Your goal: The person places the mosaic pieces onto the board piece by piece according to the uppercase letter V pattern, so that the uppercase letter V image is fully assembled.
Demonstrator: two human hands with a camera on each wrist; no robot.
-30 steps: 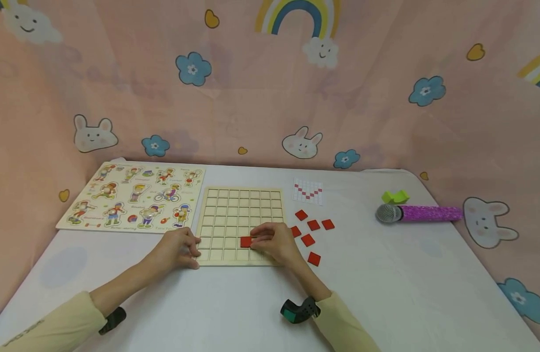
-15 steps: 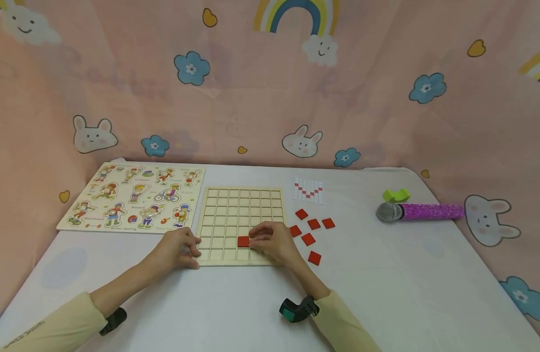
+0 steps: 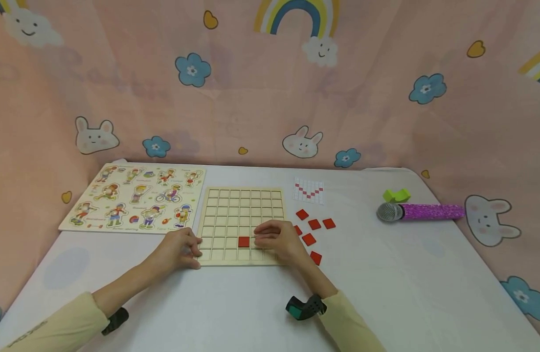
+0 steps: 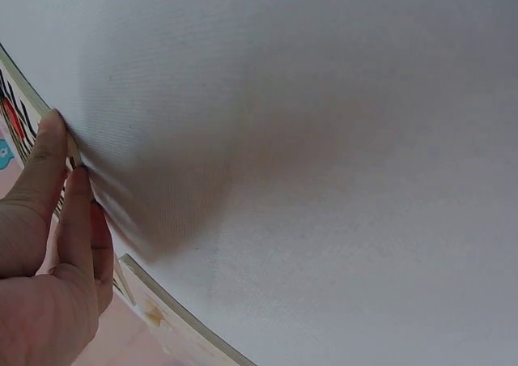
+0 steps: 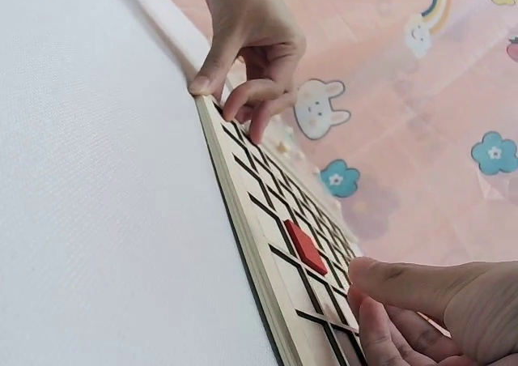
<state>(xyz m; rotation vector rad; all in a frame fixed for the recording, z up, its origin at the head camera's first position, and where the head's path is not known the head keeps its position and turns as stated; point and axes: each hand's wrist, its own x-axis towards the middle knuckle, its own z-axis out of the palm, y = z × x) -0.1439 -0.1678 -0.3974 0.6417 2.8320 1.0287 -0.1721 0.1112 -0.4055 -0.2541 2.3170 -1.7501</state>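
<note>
Head view has a pale wooden square grid board [image 3: 235,211] on a white-covered desk [image 3: 235,308], with one flat red square tile [image 3: 243,242] lying on it at six o'clock of its centre, in the second row from the near edge. At eight o'clock of the board, the left hand [image 3: 179,249] grips its edge by the near corner, thumb and fingers bent against the wood. The right hand [image 3: 281,239] is over the board at three o'clock of that tile, just beside it; its fingers are loosely bent and released, and the right wrist view shows a gap between them and the tile. At three o'clock of the board lie six loose red square tiles [image 3: 314,224], some partly hidden by the right hand. A white card with a red V pattern [image 3: 308,190] lies at two o'clock, and a cream puzzle board with colourful cartoon figures [image 3: 131,208] at ten. Well apart at three o'clock rests a glittery purple microphone [image 3: 433,212], a lime-green piece [image 3: 396,196] near its silver head.
</note>
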